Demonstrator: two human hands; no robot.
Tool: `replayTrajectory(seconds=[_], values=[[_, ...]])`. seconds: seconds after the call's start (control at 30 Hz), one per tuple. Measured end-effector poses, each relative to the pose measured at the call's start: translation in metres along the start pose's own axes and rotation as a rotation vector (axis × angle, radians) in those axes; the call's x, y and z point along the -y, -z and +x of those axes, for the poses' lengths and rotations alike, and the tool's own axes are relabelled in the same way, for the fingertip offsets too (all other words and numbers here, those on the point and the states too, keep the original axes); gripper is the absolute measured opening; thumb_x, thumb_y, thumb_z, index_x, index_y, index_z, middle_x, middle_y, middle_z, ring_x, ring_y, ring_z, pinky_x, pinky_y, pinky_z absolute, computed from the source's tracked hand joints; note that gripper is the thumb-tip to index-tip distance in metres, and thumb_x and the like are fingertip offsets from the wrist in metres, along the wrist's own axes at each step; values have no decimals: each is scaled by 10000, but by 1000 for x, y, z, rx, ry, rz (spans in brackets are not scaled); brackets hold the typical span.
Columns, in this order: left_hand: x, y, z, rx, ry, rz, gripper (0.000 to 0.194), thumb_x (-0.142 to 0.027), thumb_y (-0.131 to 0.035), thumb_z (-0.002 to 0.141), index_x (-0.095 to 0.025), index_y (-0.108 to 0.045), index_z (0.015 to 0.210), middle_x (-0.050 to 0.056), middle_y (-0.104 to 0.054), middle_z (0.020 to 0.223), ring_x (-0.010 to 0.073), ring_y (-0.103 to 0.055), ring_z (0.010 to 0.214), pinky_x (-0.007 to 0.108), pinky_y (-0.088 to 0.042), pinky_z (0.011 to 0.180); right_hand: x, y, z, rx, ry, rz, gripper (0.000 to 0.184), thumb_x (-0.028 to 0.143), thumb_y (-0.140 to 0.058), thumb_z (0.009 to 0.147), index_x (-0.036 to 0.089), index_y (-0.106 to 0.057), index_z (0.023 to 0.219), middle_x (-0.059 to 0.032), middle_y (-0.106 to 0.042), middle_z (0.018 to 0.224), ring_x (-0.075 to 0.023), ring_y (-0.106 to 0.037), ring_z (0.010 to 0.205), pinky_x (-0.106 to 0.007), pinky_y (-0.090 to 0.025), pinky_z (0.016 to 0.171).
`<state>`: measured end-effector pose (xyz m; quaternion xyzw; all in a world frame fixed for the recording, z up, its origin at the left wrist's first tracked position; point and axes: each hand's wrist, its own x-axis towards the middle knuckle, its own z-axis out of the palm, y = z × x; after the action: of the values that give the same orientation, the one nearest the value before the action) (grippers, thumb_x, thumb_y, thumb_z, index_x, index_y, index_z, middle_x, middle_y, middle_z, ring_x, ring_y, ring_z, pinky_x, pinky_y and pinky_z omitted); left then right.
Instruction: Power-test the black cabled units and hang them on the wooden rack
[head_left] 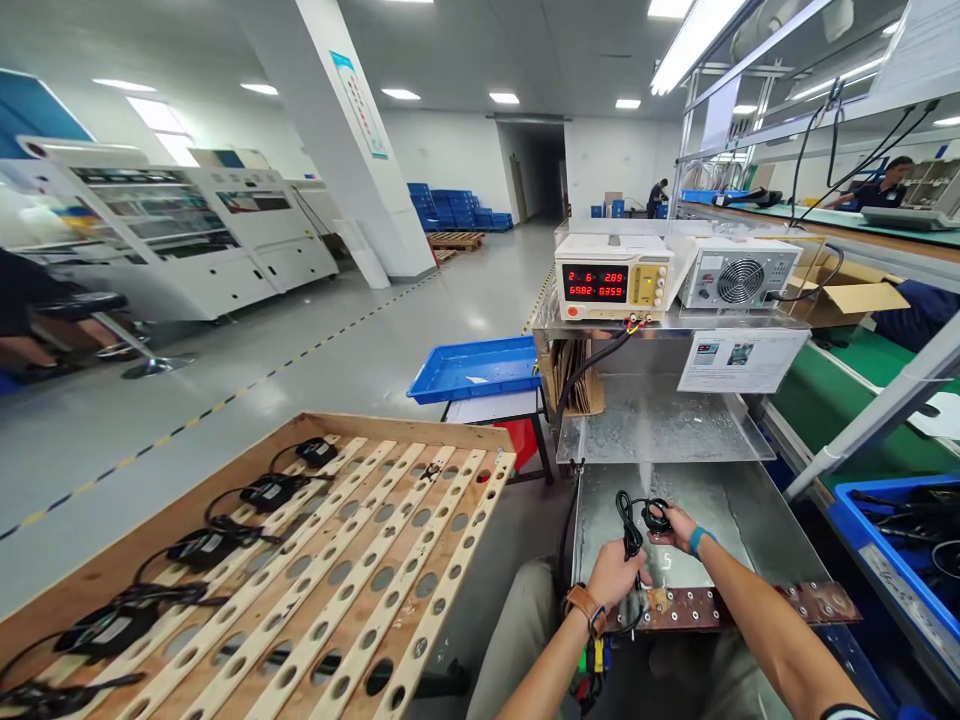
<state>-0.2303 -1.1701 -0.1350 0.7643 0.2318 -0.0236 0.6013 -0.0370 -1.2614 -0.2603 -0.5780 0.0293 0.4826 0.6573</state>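
Observation:
My left hand (pixel 613 573) grips a black cable (pixel 625 515) and holds its end down near a brown strip board (pixel 750 604) at the front of the metal bench (pixel 720 520). My right hand (pixel 675 524) is closed around a small round black part (pixel 657 516) joined to that cable. A brown band sits on my left wrist, a teal one on my right.
A wooden perforated rack (pixel 360 560) at my left carries several black adapters (pixel 270 490) with cords. Behind the bench stand a tester with red digits (pixel 611 280), a fan-fronted power unit (pixel 739 275), a blue tray (pixel 480 368) and a blue bin (pixel 900 540). Other people work far off.

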Motion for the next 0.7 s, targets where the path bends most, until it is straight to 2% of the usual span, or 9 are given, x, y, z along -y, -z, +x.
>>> replayTrajectory(seconds=[0.17, 0.27, 0.37, 0.5, 0.7], values=[[-2, 0, -1, -8, 4, 19, 250, -357, -512, 841, -154, -639, 769, 64, -723, 689, 166, -578, 601, 254, -359, 586, 0, 6, 3, 12, -9, 0, 203, 271, -692, 852, 194, -545, 968, -22, -621, 790, -183, -637, 626, -360, -601, 645], [1, 0, 1, -5, -14, 51, 299, -395, -501, 856, -151, -636, 751, 62, -722, 699, 149, -533, 576, 253, -333, 568, -1, 9, 7, 8, -12, -4, 195, 305, -684, 868, 187, -571, 974, -32, -630, 812, -184, -639, 633, -359, -605, 646], [2, -1, 3, 0, 23, 43, 323, -423, -494, 862, -144, -640, 793, 64, -724, 702, 144, -517, 556, 253, -333, 560, -2, 11, 8, 6, -15, -8, 238, 330, -707, 858, 183, -580, 994, -36, -637, 815, -185, -640, 624, -373, -609, 648], [2, -2, 2, 10, 26, 25, 326, -428, -494, 867, -138, -638, 837, 67, -725, 699, 145, -538, 564, 247, -343, 556, 0, 12, 7, 19, -6, 4, 264, 291, -727, 841, 194, -558, 1019, -27, -638, 819, -188, -648, 625, -372, -611, 644], [-2, -1, 0, 12, 25, 9, 314, -442, -501, 868, -157, -601, 782, 57, -728, 695, 134, -521, 530, 240, -342, 539, -1, 11, 6, 15, -16, 11, 270, 263, -697, 857, 210, -521, 1055, -22, -633, 791, -185, -642, 601, -371, -607, 616]])
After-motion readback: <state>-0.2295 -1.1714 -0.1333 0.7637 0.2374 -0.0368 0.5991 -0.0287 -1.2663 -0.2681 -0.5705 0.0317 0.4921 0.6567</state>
